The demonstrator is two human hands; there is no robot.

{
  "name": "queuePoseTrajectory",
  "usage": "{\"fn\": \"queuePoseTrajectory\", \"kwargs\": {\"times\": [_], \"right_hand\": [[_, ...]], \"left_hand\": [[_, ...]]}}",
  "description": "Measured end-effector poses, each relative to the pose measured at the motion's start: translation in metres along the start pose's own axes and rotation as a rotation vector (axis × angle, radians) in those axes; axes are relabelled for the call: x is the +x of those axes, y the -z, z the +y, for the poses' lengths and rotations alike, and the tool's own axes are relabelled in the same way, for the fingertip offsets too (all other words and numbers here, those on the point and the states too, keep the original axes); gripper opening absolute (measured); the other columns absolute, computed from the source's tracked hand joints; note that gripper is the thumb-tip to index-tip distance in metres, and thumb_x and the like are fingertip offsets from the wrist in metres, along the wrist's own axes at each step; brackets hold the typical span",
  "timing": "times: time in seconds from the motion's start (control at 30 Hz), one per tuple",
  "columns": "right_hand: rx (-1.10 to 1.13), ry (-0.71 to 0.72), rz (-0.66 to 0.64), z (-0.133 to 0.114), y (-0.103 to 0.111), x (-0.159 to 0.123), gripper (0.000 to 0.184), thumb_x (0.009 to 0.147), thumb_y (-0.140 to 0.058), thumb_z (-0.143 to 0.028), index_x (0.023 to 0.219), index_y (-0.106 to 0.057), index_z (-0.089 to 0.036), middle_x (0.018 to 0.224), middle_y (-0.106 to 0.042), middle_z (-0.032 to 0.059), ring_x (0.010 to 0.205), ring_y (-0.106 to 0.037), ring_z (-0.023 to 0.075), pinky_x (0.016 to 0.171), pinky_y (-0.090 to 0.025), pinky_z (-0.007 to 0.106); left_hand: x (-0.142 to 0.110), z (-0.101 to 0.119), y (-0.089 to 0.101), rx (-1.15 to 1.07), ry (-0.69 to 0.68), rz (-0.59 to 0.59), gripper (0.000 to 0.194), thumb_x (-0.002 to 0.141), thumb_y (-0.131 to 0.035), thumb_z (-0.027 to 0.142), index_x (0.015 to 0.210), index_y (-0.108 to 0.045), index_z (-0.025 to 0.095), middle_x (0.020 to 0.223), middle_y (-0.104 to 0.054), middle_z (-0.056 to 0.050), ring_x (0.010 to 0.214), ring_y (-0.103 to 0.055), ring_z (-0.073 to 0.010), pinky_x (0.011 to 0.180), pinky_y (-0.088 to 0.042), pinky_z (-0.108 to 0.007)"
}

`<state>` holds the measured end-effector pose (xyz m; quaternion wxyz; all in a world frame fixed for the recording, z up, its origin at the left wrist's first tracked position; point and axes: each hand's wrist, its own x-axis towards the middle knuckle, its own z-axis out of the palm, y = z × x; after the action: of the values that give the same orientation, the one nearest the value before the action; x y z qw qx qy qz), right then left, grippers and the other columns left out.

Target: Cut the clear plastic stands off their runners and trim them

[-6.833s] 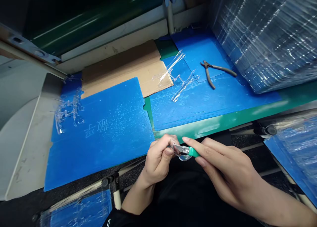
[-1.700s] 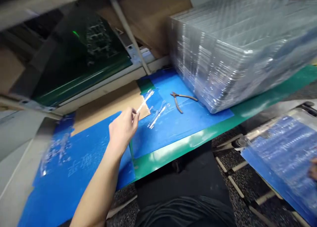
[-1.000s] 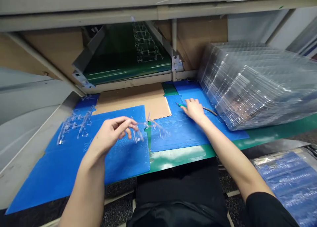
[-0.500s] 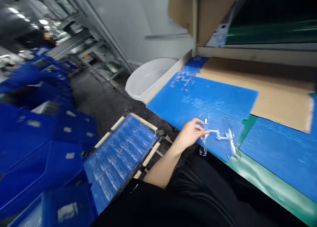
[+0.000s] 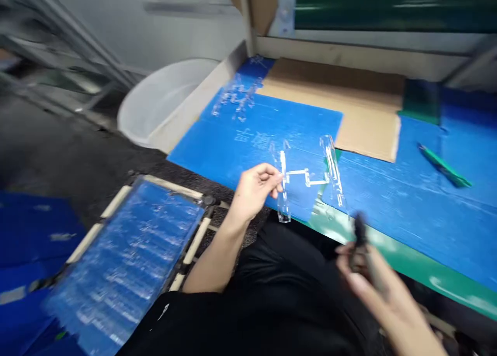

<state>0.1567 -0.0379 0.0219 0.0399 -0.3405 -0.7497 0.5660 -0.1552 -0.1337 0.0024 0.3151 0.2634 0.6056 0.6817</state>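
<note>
My left hand (image 5: 254,191) pinches the end of a transparent moulded plastic runner piece (image 5: 306,177), which hangs over the blue board with its long bars upright. At the lower right, my right hand (image 5: 373,286) is blurred and grips a dark tool, probably the pliers (image 5: 360,239), whose jaws show only as a smear. A green-handled knife (image 5: 444,167) lies on the blue board, away from both hands.
Blue corrugated boards (image 5: 407,211) lie on a green mat edge (image 5: 388,252) with brown cardboard (image 5: 334,91). Loose transparent pieces (image 5: 236,99) lie at the far end. A white tub (image 5: 163,104) stands beyond, and a tray of transparent parts (image 5: 128,257) sits at lower left.
The view has turned left, away from the wrapped stack. My right hand has come into view at the lower right with the dark tool. The green knife now lies on the board. My left hand still holds the runner piece.
</note>
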Motion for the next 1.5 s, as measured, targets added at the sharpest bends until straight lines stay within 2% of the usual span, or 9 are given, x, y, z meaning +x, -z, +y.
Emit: {"fn": "queuePoseTrajectory", "kwargs": {"times": [0.07,0.13,0.37,0.5,0.93,1.07,1.2,1.33,1.5], "right_hand": [[0.077,-0.079,-0.172,-0.011,-0.02,0.001,0.048,0.109,-0.054,-0.065,0.143,-0.058,-0.031,0.128,-0.07,0.0079,0.117,-0.068,0.028,0.104,-0.054,0.041],[0.114,-0.137,-0.257,-0.019,-0.032,0.006,0.043,0.111,-0.051,-0.064,0.139,-0.057,-0.031,0.125,-0.068,0.0056,0.115,-0.065,0.026,0.105,-0.05,0.041],[0.149,-0.128,-0.265,-0.024,-0.024,0.013,0.042,0.111,-0.049,-0.066,0.128,-0.056,-0.028,0.126,-0.065,0.005,0.116,-0.06,0.0262,0.101,-0.046,0.041],[0.189,-0.116,-0.274,-0.023,-0.021,0.016,0.039,0.113,-0.049,-0.062,0.123,-0.056,-0.026,0.113,-0.063,0.0033,0.104,-0.057,0.0227,0.096,-0.047,0.039],[0.243,-0.058,-0.329,-0.016,-0.012,0.022,0.03,0.113,-0.053,-0.055,0.118,-0.058,-0.026,0.109,-0.062,0.0042,0.1,-0.054,0.0236,0.096,-0.047,0.042],[0.298,-0.068,-0.354,-0.011,-0.01,0.022,0.028,0.112,-0.055,-0.054,0.116,-0.06,-0.026,0.103,-0.061,0.0031,0.089,-0.057,0.0204,0.082,-0.051,0.037],[0.403,-0.066,-0.353,-0.004,-0.012,0.02,0.029,0.113,-0.054,-0.053,0.111,-0.059,-0.024,0.085,-0.057,-0.0007,0.072,-0.054,0.0159,0.068,-0.05,0.032],[0.625,-0.073,-0.328,0.004,-0.016,0.021,0.032,0.111,-0.06,-0.053,0.105,-0.057,-0.022,0.083,-0.053,-0.0023,0.066,-0.051,0.0122,0.061,-0.046,0.028],[1.006,-0.131,-0.248,0.03,-0.021,0.028,0.034,0.105,-0.071,-0.049,0.099,-0.052,-0.022,0.078,-0.042,-0.0069,0.059,-0.033,0.0076,0.05,-0.029,0.021]], "left_hand": [[-0.001,0.001,-0.013,-0.041,-0.053,-0.025,0.025,0.097,-0.083,0.037,0.086,-0.07,0.018,0.071,-0.072,0.001,0.056,-0.061,-0.0064,0.058,-0.049,-0.018],[-0.005,0.001,-0.025,-0.065,-0.071,-0.06,0.023,0.099,-0.081,0.034,0.087,-0.069,0.019,0.072,-0.072,0.001,0.057,-0.062,-0.0063,0.059,-0.049,-0.019],[-0.016,-0.006,-0.052,-0.105,0.003,-0.217,0.021,0.1,-0.08,0.034,0.089,-0.07,0.019,0.073,-0.073,0.0,0.055,-0.061,-0.007,0.056,-0.048,-0.02],[-0.017,-0.01,-0.057,-0.084,0.036,-0.252,0.023,0.099,-0.081,0.036,0.088,-0.07,0.019,0.072,-0.073,0.0,0.056,-0.062,-0.0081,0.056,-0.05,-0.021],[-0.017,-0.009,-0.064,-0.042,0.123,-0.251,0.03,0.095,-0.084,0.044,0.084,-0.07,0.019,0.07,-0.073,-0.001,0.053,-0.063,-0.0103,0.055,-0.053,-0.023],[-0.019,-0.01,-0.068,-0.074,0.154,-0.265,0.031,0.096,-0.083,0.044,0.084,-0.068,0.019,0.069,-0.073,0.0,0.052,-0.062,-0.0098,0.055,-0.053,-0.023],[-0.021,-0.011,-0.073,-0.104,0.167,-0.27,0.03,0.096,-0.083,0.043,0.085,-0.068,0.019,0.07,-0.073,0.0,0.052,-0.062,-0.0095,0.056,-0.053,-0.022],[-0.018,-0.011,-0.083,-0.114,0.171,-0.309,0.027,0.097,-0.082,0.039,0.085,-0.068,0.019,0.071,-0.074,0.0,0.052,-0.063,-0.0089,0.058,-0.053,-0.022],[0.013,-0.013,-0.106,0.06,0.169,-0.39,0.031,0.092,-0.086,0.043,0.083,-0.07,0.018,0.071,-0.075,-0.002,0.054,-0.065,-0.0111,0.056,-0.052,-0.022]]}}
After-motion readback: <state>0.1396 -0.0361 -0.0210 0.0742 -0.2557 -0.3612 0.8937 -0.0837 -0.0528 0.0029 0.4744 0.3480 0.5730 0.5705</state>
